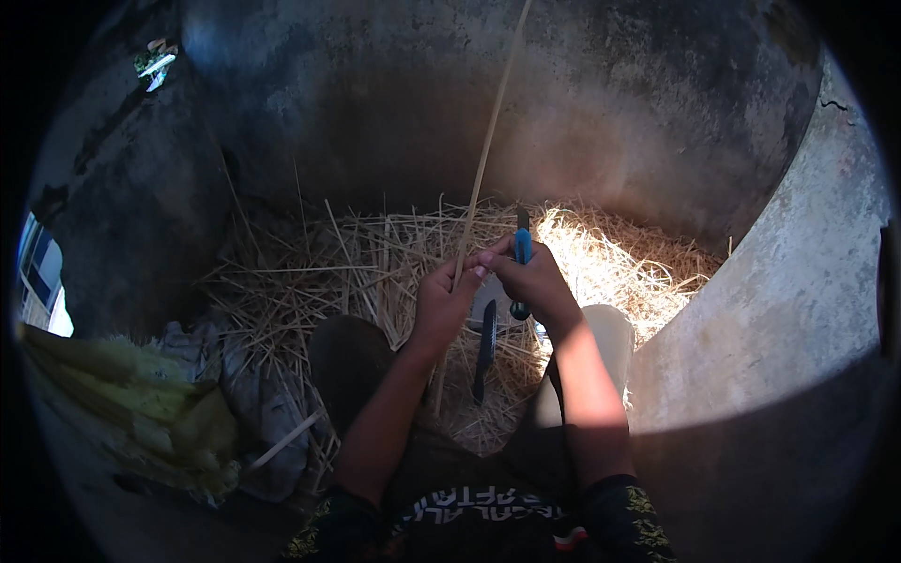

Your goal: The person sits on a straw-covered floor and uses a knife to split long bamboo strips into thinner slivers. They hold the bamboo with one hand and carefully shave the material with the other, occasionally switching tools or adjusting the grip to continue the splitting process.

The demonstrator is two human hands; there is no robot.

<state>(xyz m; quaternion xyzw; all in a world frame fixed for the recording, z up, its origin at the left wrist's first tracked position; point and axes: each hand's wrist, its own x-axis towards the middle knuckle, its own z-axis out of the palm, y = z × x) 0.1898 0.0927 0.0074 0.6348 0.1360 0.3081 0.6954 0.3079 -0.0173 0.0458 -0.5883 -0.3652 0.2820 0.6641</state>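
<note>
My left hand (445, 298) is closed around a long, thin pale strip (489, 141), like split bamboo or cane. The strip rises from my fingers past the top of the view; its lower end shows below the hand. Close beside it, my right hand (537, 280) grips a blue-handled knife (522, 246), with its dark blade pointing up and away from me. The right thumb and fingertips meet the left fingertips at the strip. Below the hands, between my knees, is a narrow dark object (485, 352) whose kind I cannot make out.
Loose straw-like strips (375, 253) cover the floor ahead, brightly sunlit at the right. A curved concrete wall (338, 113) surrounds me, with a hole at upper left and a gap at far left. A frayed yellow-green sack (155, 403) lies at the left.
</note>
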